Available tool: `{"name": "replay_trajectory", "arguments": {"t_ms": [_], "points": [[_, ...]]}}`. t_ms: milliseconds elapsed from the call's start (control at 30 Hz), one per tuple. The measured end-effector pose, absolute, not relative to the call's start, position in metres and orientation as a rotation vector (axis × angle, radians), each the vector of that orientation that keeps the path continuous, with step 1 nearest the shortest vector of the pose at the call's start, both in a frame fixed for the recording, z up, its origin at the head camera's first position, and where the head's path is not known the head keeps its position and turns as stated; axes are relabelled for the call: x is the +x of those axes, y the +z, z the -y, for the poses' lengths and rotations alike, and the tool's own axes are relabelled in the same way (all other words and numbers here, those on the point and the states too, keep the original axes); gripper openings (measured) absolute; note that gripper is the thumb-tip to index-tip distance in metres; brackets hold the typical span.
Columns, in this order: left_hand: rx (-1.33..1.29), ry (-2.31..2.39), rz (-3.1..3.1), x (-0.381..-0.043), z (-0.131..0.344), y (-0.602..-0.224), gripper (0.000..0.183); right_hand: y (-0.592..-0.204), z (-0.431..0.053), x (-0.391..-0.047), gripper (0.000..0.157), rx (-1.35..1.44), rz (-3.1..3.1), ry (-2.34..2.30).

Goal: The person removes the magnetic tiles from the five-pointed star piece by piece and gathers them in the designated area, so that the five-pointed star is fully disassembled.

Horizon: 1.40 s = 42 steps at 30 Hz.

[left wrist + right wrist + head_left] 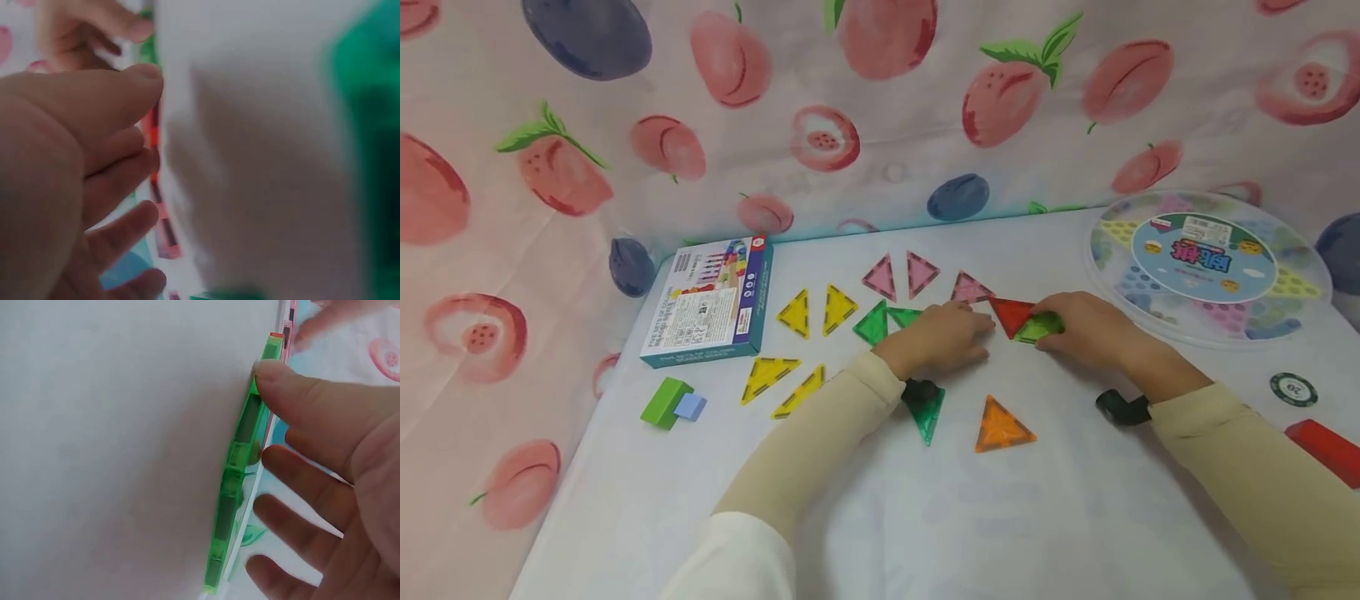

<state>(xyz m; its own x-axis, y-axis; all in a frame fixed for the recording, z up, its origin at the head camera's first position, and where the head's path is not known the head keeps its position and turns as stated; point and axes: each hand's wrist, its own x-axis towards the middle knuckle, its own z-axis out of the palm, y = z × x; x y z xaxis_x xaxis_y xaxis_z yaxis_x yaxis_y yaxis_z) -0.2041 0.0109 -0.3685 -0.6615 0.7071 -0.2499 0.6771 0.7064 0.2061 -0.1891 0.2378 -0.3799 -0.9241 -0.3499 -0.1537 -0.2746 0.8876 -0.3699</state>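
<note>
My right hand [1093,329] pinches a light green triangular magnetic tile [1037,327] between thumb and fingers. In the right wrist view this tile [230,487] shows edge-on, with the thumb on its upper part. It lies against a red triangular tile [1011,315]. My left hand [942,337] is close to the left, fingers loosely extended toward the red tile and a pink triangular tile [971,287], holding nothing. Under its wrist is a dark green tile [929,418]; two more green tiles [872,323] lie beside it, one partly hidden.
Several yellow triangles [767,375] lie to the left, two pink ones [882,277] at the back, an orange one [1000,429] in front. A box [700,304] and blocks [665,404] sit left. A round board game [1206,267], a chip [1294,389] and a red block [1326,450] are right.
</note>
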Motion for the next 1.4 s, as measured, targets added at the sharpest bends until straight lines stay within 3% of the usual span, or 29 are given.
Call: {"name": "replay_trajectory", "arguments": {"t_ms": [267, 467, 833, 1100, 1400], "points": [[1.138, 0.066, -2.673, -0.191, -0.017, -0.372, 0.052, -0.375, -0.248, -0.183, 0.034, -0.507, -2.85, -0.389], [1.073, -0.025, -2.629, -0.188, -0.02, -0.378, 0.061, -0.375, -0.244, -0.183, 0.034, -0.556, -2.762, -0.475], [0.99, -0.132, -2.668, -0.173, 0.001, -0.369, 0.049, -0.376, -0.244, -0.182, 0.033, -0.562, -2.794, -0.483], [0.984, -0.043, -2.682, -0.164, 0.007, -0.36, 0.045, -0.373, -0.255, -0.172, 0.042, -0.522, -2.742, -0.613], [1.165, -0.061, -2.585, -0.159, -0.046, -0.368, 0.056, -0.374, -0.27, -0.173, 0.06, -0.52, -2.715, -0.565]]}}
